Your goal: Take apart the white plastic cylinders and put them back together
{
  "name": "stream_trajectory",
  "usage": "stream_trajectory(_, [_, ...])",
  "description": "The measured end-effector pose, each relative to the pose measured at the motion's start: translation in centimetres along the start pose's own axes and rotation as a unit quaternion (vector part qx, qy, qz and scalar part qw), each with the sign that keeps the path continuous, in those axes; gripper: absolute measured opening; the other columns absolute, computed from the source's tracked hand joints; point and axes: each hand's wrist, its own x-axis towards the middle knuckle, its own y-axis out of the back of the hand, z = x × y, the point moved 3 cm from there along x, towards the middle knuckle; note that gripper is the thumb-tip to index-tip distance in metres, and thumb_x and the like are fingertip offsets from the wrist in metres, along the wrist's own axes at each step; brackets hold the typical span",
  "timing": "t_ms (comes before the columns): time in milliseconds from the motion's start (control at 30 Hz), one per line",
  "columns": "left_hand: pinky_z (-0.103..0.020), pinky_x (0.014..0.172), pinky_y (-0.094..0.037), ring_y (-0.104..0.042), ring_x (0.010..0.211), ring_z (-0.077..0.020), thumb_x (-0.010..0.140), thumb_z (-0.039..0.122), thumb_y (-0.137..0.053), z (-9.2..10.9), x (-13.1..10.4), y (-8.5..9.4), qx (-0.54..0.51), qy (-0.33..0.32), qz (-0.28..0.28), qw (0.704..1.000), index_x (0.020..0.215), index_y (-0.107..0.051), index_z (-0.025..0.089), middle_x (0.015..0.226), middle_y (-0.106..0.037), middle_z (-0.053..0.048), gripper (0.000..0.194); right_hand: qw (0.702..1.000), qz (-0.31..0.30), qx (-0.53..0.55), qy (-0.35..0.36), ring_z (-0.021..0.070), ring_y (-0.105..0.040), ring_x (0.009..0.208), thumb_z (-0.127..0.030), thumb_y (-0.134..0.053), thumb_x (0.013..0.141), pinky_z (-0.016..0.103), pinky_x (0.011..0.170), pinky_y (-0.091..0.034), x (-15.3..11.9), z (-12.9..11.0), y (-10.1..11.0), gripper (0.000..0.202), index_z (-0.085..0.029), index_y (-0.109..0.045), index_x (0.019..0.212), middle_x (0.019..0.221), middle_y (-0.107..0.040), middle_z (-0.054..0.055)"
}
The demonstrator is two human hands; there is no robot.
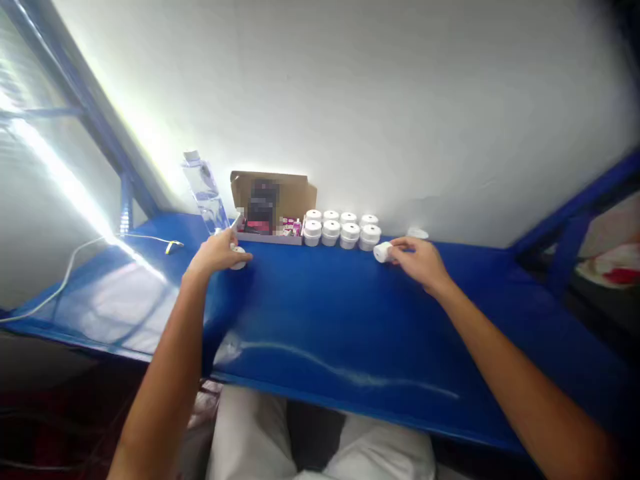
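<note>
My left hand [215, 253] is closed around a small white round piece [239, 261] on the blue table, just in front of an open cardboard box. On the other side, my right hand [419, 261] pinches a white cylindrical piece [382, 252], tipped so that its round end faces left. Two rows of white round containers [350, 233] stand between my hands, close to the wall. The fingers partly cover both held pieces, so their full shape is hidden.
The open cardboard box [295, 190] holds small pink-and-white packs [291, 227]. A clear bottle [204, 190] leans behind my left hand. A white lid-like disc [417, 233] lies behind my right hand. A white cable [70, 267] crosses the table's left end; blue frame bars [95, 113] rise beside it.
</note>
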Motion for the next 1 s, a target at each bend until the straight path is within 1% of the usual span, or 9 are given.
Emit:
stream_trajectory(67, [-0.031,0.074,-0.046,-0.063,0.085,-0.0243,0.066,0.053,-0.076,2.1,-0.3,-1.1,-0.054,-0.073,-0.051,0.995,0.102,-0.063,0.02,0.092,-0.069,-0.004,0.05,0.995,-0.059,0.056,-0.056,0.0163,-0.067,0.068,-0.034,-0.075,0.071,0.025,0.059,-0.053,-0.9,0.2,-1.8,0.023,-0.017,-0.076,0.087,0.082,-0.075,0.005])
stream_trajectory(167, [-0.032,0.079,-0.048,-0.064,0.087,-0.0232,0.069,0.048,-0.076,5.3,-1.2,-3.0,-0.141,-0.176,-0.11,0.968,0.109,-0.063,0.02,0.096,-0.07,-0.003,0.051,0.993,-0.093,0.029,-0.061,0.0191,-0.069,0.07,-0.039,-0.071,0.077,0.028,0.059,-0.053,-1.8,0.2,-3.1,0.026,-0.017,-0.077,0.09,0.083,-0.076,0.007])
stream_trajectory(300, [-0.034,0.089,-0.049,-0.065,0.102,-0.0248,0.07,0.039,-0.078,8.8,-2.8,-5.7,-0.224,-0.257,-0.125,0.932,0.119,-0.059,0.02,0.113,-0.07,-0.006,0.056,0.983,-0.055,-0.15,0.092,0.0251,-0.071,0.086,-0.044,-0.062,0.087,0.036,0.074,-0.057,-2.0,-0.6,-2.6,0.031,-0.018,-0.077,0.097,0.093,-0.078,0.01])
stream_trajectory(367, [-0.034,0.091,-0.049,-0.066,0.102,-0.0241,0.072,0.036,-0.078,9.8,-3.5,-6.9,-0.245,-0.262,-0.123,0.925,0.123,-0.057,0.02,0.114,-0.07,-0.005,0.057,0.963,-0.087,-0.193,0.168,0.0265,-0.071,0.095,-0.046,-0.064,0.089,0.039,0.081,-0.057,-2.4,-1.2,-2.7,0.034,-0.02,-0.077,0.106,0.105,-0.078,0.01])
stream_trajectory(467, [-0.033,0.09,-0.049,-0.066,0.1,-0.0228,0.072,0.036,-0.079,10.9,-4.2,-7.9,-0.269,-0.269,-0.126,0.916,0.119,-0.059,0.02,0.112,-0.07,-0.004,0.053,0.944,-0.172,-0.193,0.204,0.0263,-0.072,0.093,-0.046,-0.073,0.083,0.042,0.086,-0.059,-3.5,-1.9,-3.8,0.038,-0.023,-0.075,0.113,0.112,-0.077,0.008])
stream_trajectory(633, [-0.03,0.083,-0.048,-0.065,0.097,-0.0214,0.071,0.032,-0.08,12.0,-5.3,-8.2,-0.297,-0.287,-0.116,0.904,0.112,-0.061,0.02,0.106,-0.071,-0.002,0.047,0.961,-0.155,-0.004,0.227,0.0259,-0.072,0.109,-0.044,-0.068,0.092,0.042,0.096,-0.06,-6.8,-4.3,-6.1,0.041,-0.025,-0.067,0.129,0.122,-0.073,0.008])
stream_trajectory(800, [-0.028,0.074,-0.047,-0.066,0.088,-0.02,0.07,0.035,-0.083,13.1,-6.4,-8.8,-0.331,-0.275,-0.148,0.89,0.115,-0.055,0.02,0.101,-0.071,-0.002,0.055,0.907,-0.235,-0.074,0.341,0.0263,-0.066,0.122,-0.038,-0.065,0.096,0.043,0.106,-0.054,-10.2,-6.8,-8.4,0.036,-0.03,-0.07,0.13,0.132,-0.068,0.007])
stream_trajectory(867, [-0.028,0.075,-0.046,-0.065,0.086,-0.0187,0.069,0.034,-0.084,13.2,-6.5,-8.8,-0.359,-0.264,-0.15,0.883,0.117,-0.052,0.02,0.101,-0.072,-0.002,0.059,0.902,-0.251,-0.088,0.34,0.0257,-0.067,0.119,-0.036,-0.065,0.096,0.044,0.107,-0.053,-10.3,-6.9,-8.4,0.036,-0.03,-0.07,0.131,0.13,-0.069,0.006])
stream_trajectory(1000, [-0.026,0.075,-0.045,-0.064,0.087,-0.0163,0.061,0.028,-0.091,12.9,-5.8,-8.2,-0.437,-0.224,-0.138,0.86,0.111,-0.053,0.019,0.099,-0.071,-0.002,0.064,0.933,-0.252,-0.013,0.256,0.025,-0.071,0.11,-0.036,-0.073,0.09,0.041,0.099,-0.06,-9.3,-6.2,-7.6,0.039,-0.027,-0.067,0.127,0.123,-0.072,0.006])
